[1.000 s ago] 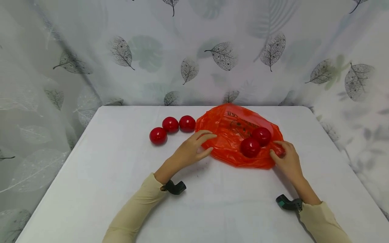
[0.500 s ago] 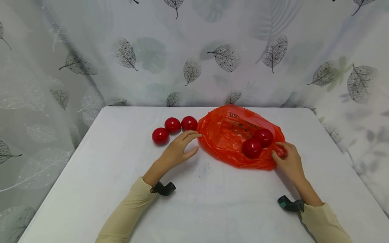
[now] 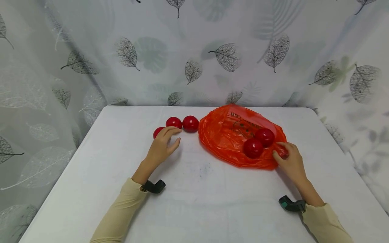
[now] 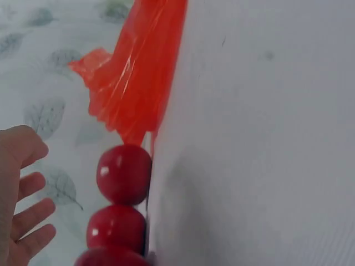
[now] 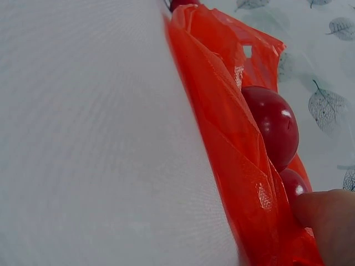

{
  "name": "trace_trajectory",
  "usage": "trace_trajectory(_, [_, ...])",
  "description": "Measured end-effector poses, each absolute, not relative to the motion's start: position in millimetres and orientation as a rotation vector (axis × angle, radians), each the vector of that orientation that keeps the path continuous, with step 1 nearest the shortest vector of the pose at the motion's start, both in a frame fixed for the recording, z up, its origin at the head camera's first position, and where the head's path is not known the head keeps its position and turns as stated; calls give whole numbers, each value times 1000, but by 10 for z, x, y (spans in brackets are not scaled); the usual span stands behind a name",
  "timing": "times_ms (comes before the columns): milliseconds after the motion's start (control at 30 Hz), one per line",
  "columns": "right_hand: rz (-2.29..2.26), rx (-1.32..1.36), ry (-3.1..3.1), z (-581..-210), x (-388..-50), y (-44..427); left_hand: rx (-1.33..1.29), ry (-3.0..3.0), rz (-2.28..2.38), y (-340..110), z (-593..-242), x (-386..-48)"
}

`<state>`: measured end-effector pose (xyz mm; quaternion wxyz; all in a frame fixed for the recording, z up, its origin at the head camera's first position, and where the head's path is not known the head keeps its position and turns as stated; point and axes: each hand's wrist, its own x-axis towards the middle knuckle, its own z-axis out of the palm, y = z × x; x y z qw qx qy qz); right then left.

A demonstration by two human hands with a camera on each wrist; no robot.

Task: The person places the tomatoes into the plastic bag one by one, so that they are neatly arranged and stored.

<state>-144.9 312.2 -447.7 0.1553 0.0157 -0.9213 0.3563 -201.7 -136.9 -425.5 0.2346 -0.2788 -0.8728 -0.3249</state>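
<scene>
Bag of thin, crinkled orange-red plastic [image 3: 215,135] lay toward the far side of a white table [image 3: 218,206], its long axis slanting from far left to near right, as a person's right hand [image 3: 293,165] pinched its near right end between thumb and fingers. Two glossy, round, dark-red balls, a nearer ball [image 3: 253,148] and a farther ball [image 3: 264,137], rested together just left of that grip; whether on the plastic or within its mouth could not be told. Left of the bag, three matching balls formed a slanting row: a right-hand ball [image 3: 190,124] just beside the bag's edge, a middle ball [image 3: 174,122], and a left-hand ball [image 3: 157,132] partly hidden behind the person's left hand [image 3: 158,148]. That hand held nothing, fingers loosely bent, thumb spread well apart; contact with the ball could not be confirmed. Any reach for the row appeared to favour the left hand, right in front of it; the right was well apart, across the bag's length.
</scene>
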Motion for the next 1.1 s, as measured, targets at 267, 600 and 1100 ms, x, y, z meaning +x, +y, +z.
trace_trajectory(267, [1040,60,-2627,-4492,-1444,3134,-591,-2407,-940,-1530,-4378,-2107])
trace_trajectory(600, [1039,50,-2639,-4514,-1456,3147,-437,-2566,-1019,-1684,-4452,-2142])
trace_trajectory(1100, [1039,19,-2624,-4516,-1452,3121,-354,-2679,-1090,-1748,-4484,-2162])
